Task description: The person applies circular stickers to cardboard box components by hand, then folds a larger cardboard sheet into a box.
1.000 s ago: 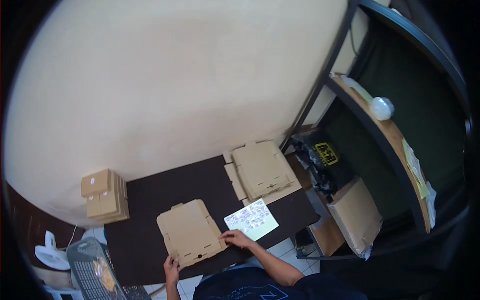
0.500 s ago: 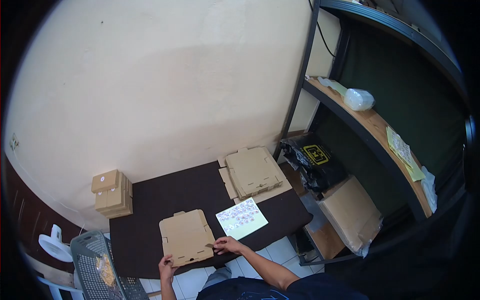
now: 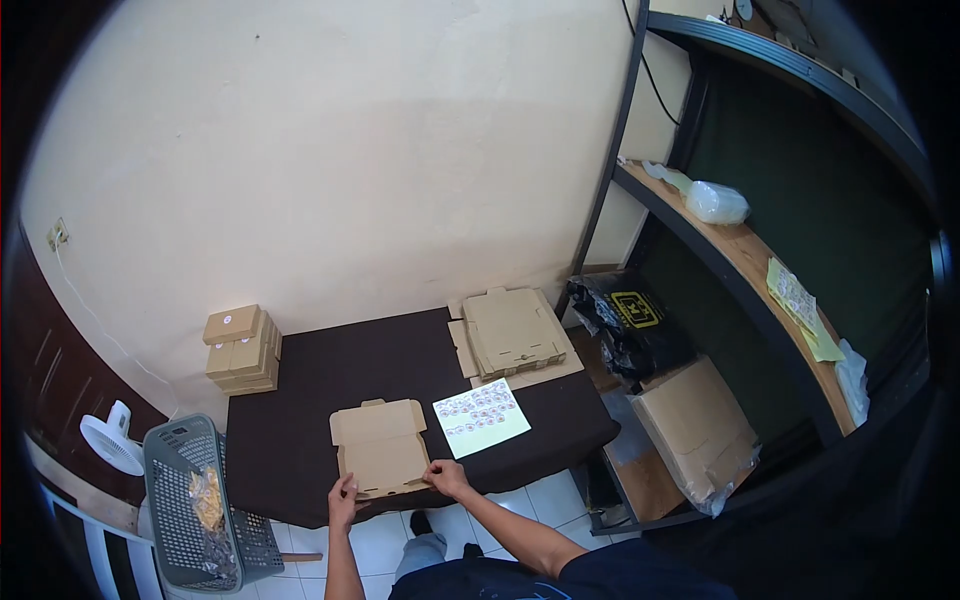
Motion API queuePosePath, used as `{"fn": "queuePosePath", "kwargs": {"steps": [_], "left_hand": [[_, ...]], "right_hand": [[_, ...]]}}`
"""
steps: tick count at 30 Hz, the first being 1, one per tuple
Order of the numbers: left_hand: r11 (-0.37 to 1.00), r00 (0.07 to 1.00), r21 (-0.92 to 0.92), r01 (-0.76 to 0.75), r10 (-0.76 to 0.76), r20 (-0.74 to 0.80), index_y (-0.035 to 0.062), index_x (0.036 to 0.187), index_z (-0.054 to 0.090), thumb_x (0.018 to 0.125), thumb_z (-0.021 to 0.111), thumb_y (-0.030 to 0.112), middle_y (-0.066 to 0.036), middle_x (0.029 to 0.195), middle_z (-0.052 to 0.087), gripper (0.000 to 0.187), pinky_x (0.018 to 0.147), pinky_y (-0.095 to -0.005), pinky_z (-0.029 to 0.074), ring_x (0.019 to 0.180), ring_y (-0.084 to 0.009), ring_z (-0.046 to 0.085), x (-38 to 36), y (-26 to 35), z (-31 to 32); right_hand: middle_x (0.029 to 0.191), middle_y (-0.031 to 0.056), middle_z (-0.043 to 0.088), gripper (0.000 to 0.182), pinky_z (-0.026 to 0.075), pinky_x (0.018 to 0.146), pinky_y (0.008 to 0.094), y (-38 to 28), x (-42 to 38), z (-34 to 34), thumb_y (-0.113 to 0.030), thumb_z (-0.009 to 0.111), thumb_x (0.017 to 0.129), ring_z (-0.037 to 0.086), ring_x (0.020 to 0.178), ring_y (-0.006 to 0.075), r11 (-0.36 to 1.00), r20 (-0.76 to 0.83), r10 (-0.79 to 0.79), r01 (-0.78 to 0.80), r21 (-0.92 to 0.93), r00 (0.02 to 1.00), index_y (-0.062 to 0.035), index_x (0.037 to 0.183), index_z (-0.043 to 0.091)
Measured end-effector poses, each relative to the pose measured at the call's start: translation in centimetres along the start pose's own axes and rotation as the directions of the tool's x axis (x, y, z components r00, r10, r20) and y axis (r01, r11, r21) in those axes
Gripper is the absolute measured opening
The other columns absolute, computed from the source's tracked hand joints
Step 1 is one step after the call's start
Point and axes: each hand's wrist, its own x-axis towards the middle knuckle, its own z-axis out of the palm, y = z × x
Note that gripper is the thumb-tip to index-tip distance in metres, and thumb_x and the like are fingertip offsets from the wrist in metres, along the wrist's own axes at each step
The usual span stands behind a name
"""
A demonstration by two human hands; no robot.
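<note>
A partly folded cardboard box lies at the front edge of the dark-covered table, its far flaps spread flat and its near edge raised as a low wall. My left hand pinches the near left corner. At the near right corner, my right hand has its fingers closed on the cardboard. Just right of the box is a pale sheet of round stickers. Farther back rests a stack of flat cardboard boxes.
Small closed boxes are piled at the table's back left. A grey plastic basket holding bagged items and a white fan stand left. On the right are a shelf rack, a black bag and a large carton.
Both hands now grip the box's near corners, and its near side has been folded up. The right hand has moved in against the corner. The view has shifted slightly.
</note>
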Motion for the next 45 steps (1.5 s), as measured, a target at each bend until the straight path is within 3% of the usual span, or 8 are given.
{"fn": "queuePosePath", "kwargs": {"steps": [7,12,22,31,34,37,39,45], "left_hand": [[0.983,0.995,0.151,0.104,-0.104,-0.004,0.0208,0.133,0.025,0.086,0.071,0.001,-0.022,0.123,0.056,0.069,0.07,-0.0519,0.063,0.103,-0.0355,0.066,0.6,2.6,0.5],[0.986,0.992,0.113,0.123,-0.126,0.023,0.0198,0.126,0.023,0.083,0.077,0.006,-0.023,0.114,0.061,0.07,0.065,-0.0505,0.063,0.096,-0.0333,0.068,4.4,2.7,-1.5],[0.963,0.982,0.19,0.19,-0.189,-0.024,0.0144,0.107,0.026,0.076,0.085,0.01,-0.018,0.109,0.055,0.067,0.054,-0.0401,0.064,0.085,-0.0284,0.066,12.2,4.1,-3.7],[0.942,0.942,0.048,0.331,-0.333,0.05,0.0101,0.1,0.034,0.086,0.078,0.024,-0.012,0.088,0.059,0.048,0.047,-0.0318,0.054,0.07,-0.0182,0.064,10.9,6.1,-4.0],[0.947,0.979,0.255,0.196,-0.204,0.004,0.0094,0.101,0.036,0.088,0.076,0.023,-0.011,0.084,0.059,0.044,0.046,-0.0294,0.051,0.065,-0.0154,0.062,10.2,6.0,-3.5],[0.894,0.971,0.38,0.239,-0.221,-0.092,0.0072,0.104,0.038,0.087,0.075,0.022,-0.015,0.084,0.057,0.043,0.057,-0.0365,0.055,0.072,-0.0212,0.065,10.4,5.3,-2.6],[0.825,0.981,0.562,0.057,0.058,-0.184,0.0067,0.111,0.04,0.085,0.076,0.024,-0.021,0.1,0.055,0.048,0.072,-0.0468,0.056,0.084,-0.0336,0.065,11.3,2.4,-2.4],[0.691,0.993,0.721,-0.044,0.111,-0.046,0.0132,0.123,0.052,0.081,0.08,0.024,-0.022,0.13,0.041,0.051,0.089,-0.0508,0.049,0.102,-0.0453,0.056,6.1,11.8,0.3]], "right_hand": [[0.083,0.0138,0.072,0.015,0.056,0.075,0.0388,2.9,2.2,1.1,-0.022,0.08,0.076,0.071,0.079,0.0272,0.903,-0.027,-0.284,0.258,-0.344,0.959,-0.01,0.083,0.076],[0.094,0.0184,0.066,0.017,0.055,0.079,0.0418,-0.7,3.9,0.7,-0.025,0.08,0.076,0.067,0.087,0.0338,0.946,0.01,-0.183,0.179,-0.271,0.983,-0.0099,0.082,0.076],[0.109,0.0117,0.053,0.038,0.054,0.078,0.0334,-4.6,7.5,2.3,-0.033,0.083,0.08,0.063,0.086,0.0225,0.771,0.136,-0.554,0.567,-0.289,0.822,-0.0013,0.1,0.073],[0.102,0.0164,0.055,0.04,0.051,0.082,0.0413,-5.4,9.7,4.2,-0.035,0.083,0.077,0.061,0.092,0.0323,0.888,0.065,-0.154,0.167,-0.429,0.986,-0.0005,0.094,0.07],[0.106,0.0186,0.054,0.039,0.051,0.086,0.046,-7.7,9.0,4.6,-0.032,0.082,0.079,0.061,0.098,0.0384,0.887,0.038,-0.085,0.093,-0.453,0.996,-0.0018,0.098,0.066],[0.116,0.0193,0.051,0.036,0.049,0.091,0.0477,-8.9,8.2,4.8,-0.028,0.081,0.081,0.059,0.105,0.0404,0.878,0.026,-0.121,0.119,-0.464,0.992,-0.0029,0.103,0.067],[0.125,0.0196,0.047,0.031,0.048,0.094,0.0482,-8.4,7.5,4.3,-0.023,0.078,0.083,0.056,0.111,0.0413,0.736,0.103,-0.451,0.434,-0.519,0.887,-0.0041,0.105,0.069],[0.128,0.0203,0.046,0.02,0.047,0.097,0.0466,-7.9,9.0,3.6,-0.016,0.077,0.083,0.054,0.114,0.0411,0.8,0.145,-0.343,0.369,-0.473,0.928,-0.0048,0.099,0.074]]}}
